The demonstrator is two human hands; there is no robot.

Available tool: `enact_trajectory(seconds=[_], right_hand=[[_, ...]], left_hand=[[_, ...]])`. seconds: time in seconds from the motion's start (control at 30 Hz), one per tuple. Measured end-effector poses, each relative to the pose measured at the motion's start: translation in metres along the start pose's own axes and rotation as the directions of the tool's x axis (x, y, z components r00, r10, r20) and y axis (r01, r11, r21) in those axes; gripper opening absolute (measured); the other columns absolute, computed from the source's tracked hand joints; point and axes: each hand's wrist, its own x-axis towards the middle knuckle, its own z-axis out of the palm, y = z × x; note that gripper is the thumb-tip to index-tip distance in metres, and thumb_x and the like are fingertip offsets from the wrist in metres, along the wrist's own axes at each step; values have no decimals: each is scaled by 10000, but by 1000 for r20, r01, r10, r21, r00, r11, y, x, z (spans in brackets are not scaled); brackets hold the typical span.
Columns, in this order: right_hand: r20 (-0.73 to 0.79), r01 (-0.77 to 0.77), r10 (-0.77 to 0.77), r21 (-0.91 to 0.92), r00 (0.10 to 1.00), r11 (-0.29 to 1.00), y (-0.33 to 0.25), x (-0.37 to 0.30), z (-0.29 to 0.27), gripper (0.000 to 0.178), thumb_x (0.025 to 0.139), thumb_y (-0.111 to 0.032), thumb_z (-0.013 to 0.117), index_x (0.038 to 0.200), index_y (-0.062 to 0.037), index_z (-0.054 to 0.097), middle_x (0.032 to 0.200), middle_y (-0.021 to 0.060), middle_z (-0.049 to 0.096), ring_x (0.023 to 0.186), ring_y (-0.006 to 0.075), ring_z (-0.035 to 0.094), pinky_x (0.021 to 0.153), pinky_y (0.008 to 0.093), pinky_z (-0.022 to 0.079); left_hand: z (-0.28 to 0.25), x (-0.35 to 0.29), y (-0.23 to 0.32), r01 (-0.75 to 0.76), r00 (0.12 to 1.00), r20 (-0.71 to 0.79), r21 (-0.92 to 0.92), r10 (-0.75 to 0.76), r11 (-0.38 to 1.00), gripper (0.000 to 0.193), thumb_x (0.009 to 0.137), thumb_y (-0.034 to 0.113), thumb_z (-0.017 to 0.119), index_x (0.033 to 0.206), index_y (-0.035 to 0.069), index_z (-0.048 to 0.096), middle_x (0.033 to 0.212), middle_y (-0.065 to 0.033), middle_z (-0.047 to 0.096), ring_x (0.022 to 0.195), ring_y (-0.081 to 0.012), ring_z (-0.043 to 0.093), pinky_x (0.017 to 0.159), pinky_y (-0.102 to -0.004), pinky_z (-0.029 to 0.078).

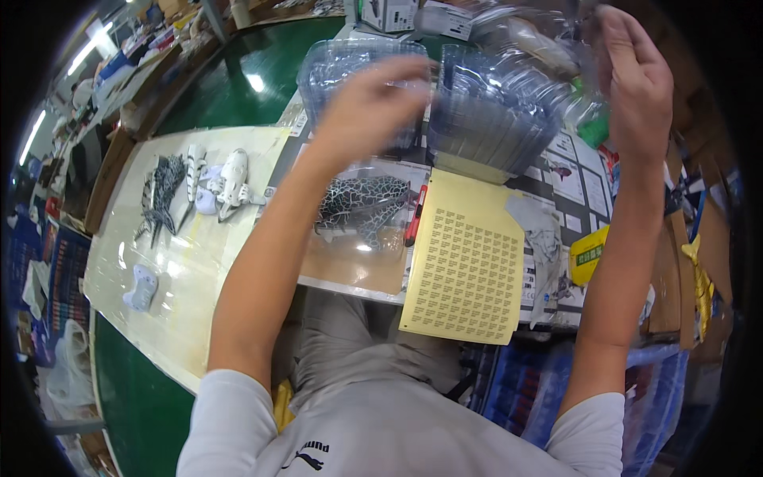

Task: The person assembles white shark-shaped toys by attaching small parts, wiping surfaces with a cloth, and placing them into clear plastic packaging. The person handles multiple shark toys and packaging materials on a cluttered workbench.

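My left hand [373, 103], smeared by motion, is over a stack of clear plastic blister trays [318, 67]; its fingers cannot be made out. Raised at the upper right, my right hand [638, 87] pinches a clear plastic blister tray [528, 36], itself blurred. Below that tray stands a second stack of nested clear trays [489, 119]. In front of me a black toy with a pale crackle pattern [366, 203] lies under clear plastic. Beside it are a red cutter knife [416, 215] and a yellow sheet of printed labels [469, 270].
On the cream board at left lie a white toy figure [233, 179], dark grey toy pieces [163, 191] and a white controller [141, 288]. A yellow packet [588, 256] and crumpled clear film [544, 238] are at right. Printed boxes [389, 14] stand at the back.
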Motion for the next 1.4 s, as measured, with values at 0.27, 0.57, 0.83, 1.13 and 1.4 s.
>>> enact_trajectory(seconds=[0.27,0.57,0.83,1.13,1.4], right_hand=[[683,-705,523,-16,511,709,43,-87,136,464,1039,-494,668,1147,-53,766,889,-11,681,721,79,574,570,235,448],[463,-564,626,-284,628,775,119,-141,182,640,1066,-617,551,1057,-10,755,897,0,629,898,145,542,818,347,462],[290,-404,423,-126,858,906,72,-139,138,431,1144,-330,543,1267,47,713,1163,61,733,1060,128,648,945,293,497],[448,-402,269,234,853,885,-36,-209,177,238,1107,-169,607,1138,25,740,1000,56,728,821,84,634,700,240,515],[596,-499,191,408,780,764,-82,-240,250,305,1093,-259,587,1124,23,697,705,57,662,574,102,607,515,279,455]], left_hand=[[-79,-143,0,155,964,-204,-93,-171,984,685,927,249,775,1526,4,552,1383,-202,659,1007,-183,702,753,-291,559],[-84,-98,-98,493,831,-207,-153,-516,856,610,924,390,806,1366,-18,700,1216,-169,764,1102,-224,706,961,-355,550],[-200,-226,-81,432,709,-659,688,251,583,498,887,400,825,1236,51,754,1233,-181,739,1159,-387,684,986,-481,538],[-299,-387,-73,655,753,-650,726,-101,212,757,993,500,695,1486,-45,513,1287,-211,697,1076,-308,685,948,-434,533],[-98,-315,-4,219,958,-134,-228,-254,949,728,833,201,868,1425,19,486,1266,-123,680,1083,-175,677,948,-341,534]])
